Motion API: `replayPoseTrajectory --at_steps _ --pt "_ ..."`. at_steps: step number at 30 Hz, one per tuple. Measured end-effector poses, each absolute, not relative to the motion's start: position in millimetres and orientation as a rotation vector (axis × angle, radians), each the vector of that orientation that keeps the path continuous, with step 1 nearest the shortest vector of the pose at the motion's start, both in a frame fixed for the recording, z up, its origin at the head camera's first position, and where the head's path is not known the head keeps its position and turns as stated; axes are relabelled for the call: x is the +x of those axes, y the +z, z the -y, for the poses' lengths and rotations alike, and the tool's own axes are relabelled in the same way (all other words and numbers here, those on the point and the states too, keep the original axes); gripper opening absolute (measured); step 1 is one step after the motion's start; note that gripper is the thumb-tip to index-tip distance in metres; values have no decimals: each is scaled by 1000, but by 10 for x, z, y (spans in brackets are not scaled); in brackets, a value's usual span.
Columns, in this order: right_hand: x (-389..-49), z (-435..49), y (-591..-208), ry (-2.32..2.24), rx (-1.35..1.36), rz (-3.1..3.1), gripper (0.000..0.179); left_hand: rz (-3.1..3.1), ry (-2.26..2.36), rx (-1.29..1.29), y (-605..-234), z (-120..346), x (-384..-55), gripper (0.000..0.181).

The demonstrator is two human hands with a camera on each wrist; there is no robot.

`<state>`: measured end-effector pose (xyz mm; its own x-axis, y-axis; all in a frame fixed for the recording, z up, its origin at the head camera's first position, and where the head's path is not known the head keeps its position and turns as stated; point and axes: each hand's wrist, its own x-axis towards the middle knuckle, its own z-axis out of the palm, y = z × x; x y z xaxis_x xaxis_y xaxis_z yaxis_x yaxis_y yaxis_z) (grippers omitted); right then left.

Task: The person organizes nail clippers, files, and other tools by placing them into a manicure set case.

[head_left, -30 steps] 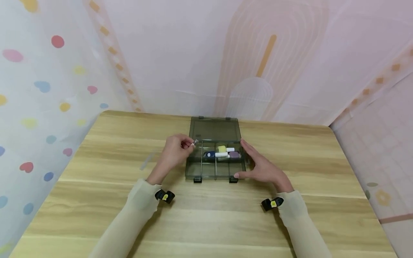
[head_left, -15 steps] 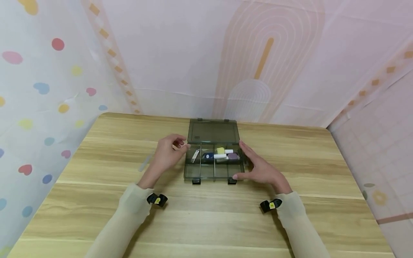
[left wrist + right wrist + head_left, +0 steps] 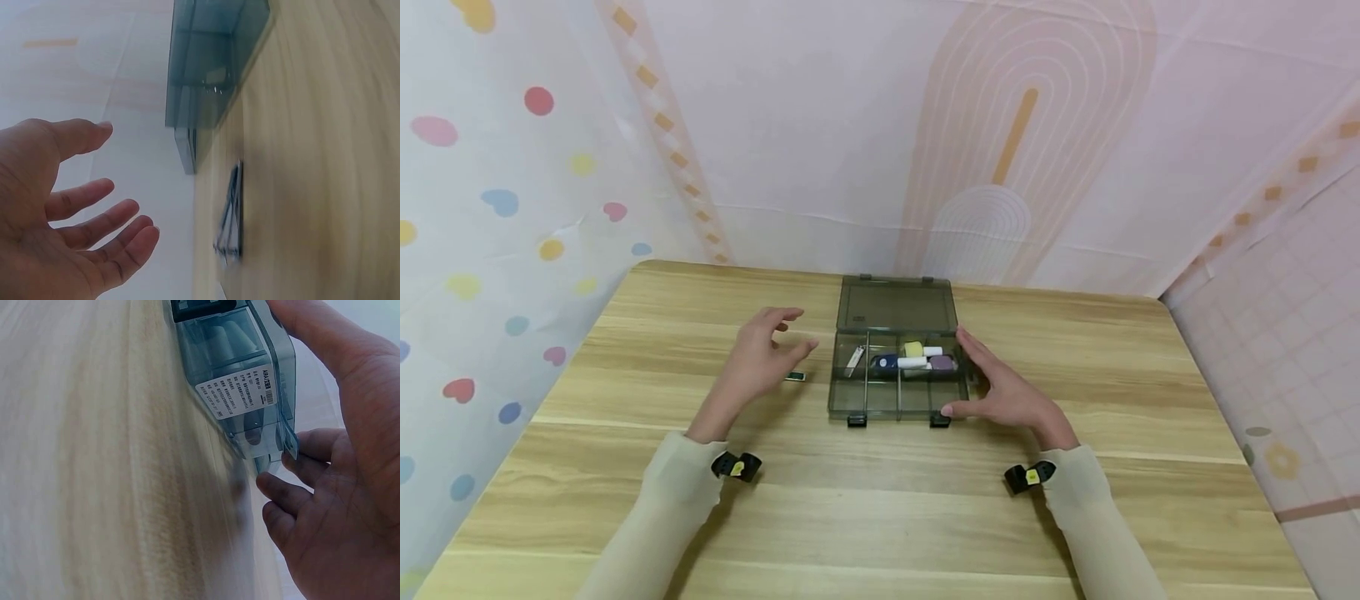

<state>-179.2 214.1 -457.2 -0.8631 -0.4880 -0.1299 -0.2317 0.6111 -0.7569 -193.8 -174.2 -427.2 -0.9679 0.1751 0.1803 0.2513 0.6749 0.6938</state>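
My left hand (image 3: pixel 758 362) is held above the table with its fingers spread and holds nothing. Below its thumb in the head view lies a small metal nail clipper (image 3: pixel 795 377), seen more fully in the left wrist view as a folded clipper (image 3: pixel 231 212). A smoky clear compartment box (image 3: pixel 880 404) stands with its lid laid back. One nail clipper (image 3: pixel 854 361) lies in its left back compartment. Navy (image 3: pixel 885 362), yellow (image 3: pixel 913 348) and purple (image 3: pixel 942 363) nail polish bottles lie in the back row. My right hand (image 3: pixel 1011 392) holds the box's right end between thumb and fingers.
The box lid (image 3: pixel 897 304) lies back toward the patterned wall covering (image 3: pixel 820 150). Two black latches sit along the box's front edge. A printed label (image 3: pixel 237 390) is on its right end. The wooden table (image 3: pixel 880 508) extends on all sides.
A nail clipper went from my left hand into the left back compartment. My left hand then moved left and opened wider, uncovering the clipper on the table. My right hand stayed on the box.
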Motion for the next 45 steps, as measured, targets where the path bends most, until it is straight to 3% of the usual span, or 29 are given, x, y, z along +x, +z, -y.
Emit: replayPoseTrajectory --at_steps 20,25,37,45 --pt "-1781 -2123 -4572 -1109 -586 -2516 122 2996 -957 -471 -4394 2154 -1756 64" --pt "-1780 -2120 -4567 -1110 -585 -2513 122 3047 -905 -569 -4439 2199 -1730 55" --pt "-1774 -2129 -4569 -1105 -584 -2517 121 3041 -886 -704 -4482 2177 -1815 14" --pt "-1778 -2133 -4570 -1088 -591 -2521 121 3058 -898 -713 -4484 2135 -1836 6"
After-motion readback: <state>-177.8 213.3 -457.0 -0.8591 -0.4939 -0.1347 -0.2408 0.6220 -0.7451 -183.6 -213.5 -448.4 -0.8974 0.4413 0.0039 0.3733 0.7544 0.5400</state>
